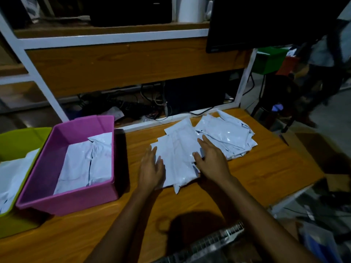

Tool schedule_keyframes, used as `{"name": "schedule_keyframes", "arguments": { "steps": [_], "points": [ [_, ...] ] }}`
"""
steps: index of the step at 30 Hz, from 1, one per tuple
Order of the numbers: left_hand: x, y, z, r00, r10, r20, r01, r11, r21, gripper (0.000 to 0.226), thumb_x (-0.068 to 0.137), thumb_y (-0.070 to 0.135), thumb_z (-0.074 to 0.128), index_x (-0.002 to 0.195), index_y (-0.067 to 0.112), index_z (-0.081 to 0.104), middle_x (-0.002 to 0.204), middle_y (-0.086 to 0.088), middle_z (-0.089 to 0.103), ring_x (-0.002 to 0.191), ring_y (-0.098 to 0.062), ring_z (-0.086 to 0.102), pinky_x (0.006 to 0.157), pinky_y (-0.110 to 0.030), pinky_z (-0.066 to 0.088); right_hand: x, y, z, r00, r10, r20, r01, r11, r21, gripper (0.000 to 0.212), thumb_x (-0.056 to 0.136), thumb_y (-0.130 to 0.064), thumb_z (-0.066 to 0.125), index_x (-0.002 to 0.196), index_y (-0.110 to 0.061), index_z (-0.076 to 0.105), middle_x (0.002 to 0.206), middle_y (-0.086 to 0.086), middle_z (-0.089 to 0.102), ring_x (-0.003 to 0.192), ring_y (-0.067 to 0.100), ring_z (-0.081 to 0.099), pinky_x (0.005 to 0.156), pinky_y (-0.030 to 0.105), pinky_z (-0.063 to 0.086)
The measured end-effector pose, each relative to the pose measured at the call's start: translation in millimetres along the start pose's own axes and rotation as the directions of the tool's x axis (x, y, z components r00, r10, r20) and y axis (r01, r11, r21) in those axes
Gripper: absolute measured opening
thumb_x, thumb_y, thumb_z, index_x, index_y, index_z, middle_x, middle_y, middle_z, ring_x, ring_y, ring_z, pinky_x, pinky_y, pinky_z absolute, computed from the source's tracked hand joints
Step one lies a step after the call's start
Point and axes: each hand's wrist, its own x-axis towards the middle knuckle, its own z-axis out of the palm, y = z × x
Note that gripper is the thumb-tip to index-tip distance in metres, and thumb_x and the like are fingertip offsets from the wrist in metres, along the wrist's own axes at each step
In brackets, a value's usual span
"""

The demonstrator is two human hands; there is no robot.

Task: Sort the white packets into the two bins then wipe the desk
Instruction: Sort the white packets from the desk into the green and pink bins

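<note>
Left hand [152,168] and right hand [212,162] flat, fingers spread, gripping nothing, resting on white packets [178,152] piled on desk [266,177], others lying in pink bin [47,168] and green bin [15,141] at left.

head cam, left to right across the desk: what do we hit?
green bin → pink bin → left hand → right hand → glossy packet pile. The packet stack under both hands is left out, since it spans them.

Green bin [17,141] cut by left edge; packet stack [178,149] partly hidden under left hand [152,168], right hand [213,161].
</note>
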Motion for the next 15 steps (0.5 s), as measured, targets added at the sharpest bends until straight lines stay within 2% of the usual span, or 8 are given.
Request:
{"name": "schedule_keyframes", "arguments": {
  "steps": [3,5,7,9,12,15],
  "points": [
    [27,-7,26,0.998,-0.036,0.055,0.036,0.999,0.005,0.052,0.101,0.031,0.04,0.149,0.013,0.032,0.158,-0.004,0.027,0.145,-0.021,0.026,0.116,-0.041,0.029,40,12,14,1.0,-0.019,0.013,0.019,1.0,-0.024,0.051,0.097,-0.027,0.051,0.145,-0.012,0.041,0.156,0.003,0.03,0.143,0.02,0.029,0.114,0.032,0.028],
    [35,-13,39,0.986,-0.083,0.146,0.083,0.997,0.001,0.056,0.102,0.037,0.035,0.151,0.013,0.026,0.159,-0.001,0.021,0.148,-0.018,0.018,0.12,-0.038,0.021,59,17,23,0.999,-0.03,0.026,0.032,0.998,-0.058,0.047,0.098,-0.021,0.048,0.143,-0.008,0.042,0.156,0.006,0.03,0.144,0.02,0.028,0.115,0.031,0.026],
    [40,-21,51,0.971,-0.132,0.201,0.12,0.99,0.072,0.061,0.101,0.045,0.027,0.153,0.013,0.021,0.16,-0.002,0.018,0.149,-0.019,0.013,0.121,-0.036,0.013,80,23,36,0.996,-0.041,0.075,0.048,0.994,-0.096,0.046,0.099,-0.015,0.045,0.144,-0.006,0.04,0.156,0.01,0.028,0.145,0.02,0.026,0.115,0.026,0.02],
    [46,-30,58,0.973,-0.151,0.174,0.116,0.974,0.197,0.064,0.098,0.047,0.02,0.152,0.014,0.022,0.16,-0.004,0.02,0.149,-0.02,0.012,0.121,-0.039,0.008,100,30,51,0.991,-0.052,0.124,0.067,0.991,-0.117,0.047,0.098,-0.012,0.044,0.145,-0.006,0.038,0.157,0.01,0.025,0.146,0.019,0.022,0.115,0.023,0.018],
    [61,-36,59,0.975,-0.181,0.131,0.126,0.928,0.35,0.054,0.103,0.035,0.025,0.153,0.015,0.021,0.161,-0.005,0.017,0.15,-0.023,0.009,0.12,-0.044,0.007,122,39,71,0.976,-0.084,0.202,0.122,0.975,-0.183,0.05,0.098,-0.013,0.043,0.147,-0.008,0.033,0.159,0.008,0.021,0.147,0.016,0.018,0.115,0.025,0.021],
    [77,-41,53,0.966,-0.235,0.109,0.164,0.88,0.447,0.052,0.102,0.024,0.028,0.153,0.017,0.018,0.161,-0.009,0.013,0.15,-0.027,0.006,0.119,-0.046,0.008,135,47,85,0.956,-0.117,0.269,0.189,0.947,-0.26,0.052,0.101,-0.027,0.041,0.148,-0.007,0.029,0.16,0.01,0.019,0.148,0.018,0.015,0.116,0.026,0.018]
  ]
}}
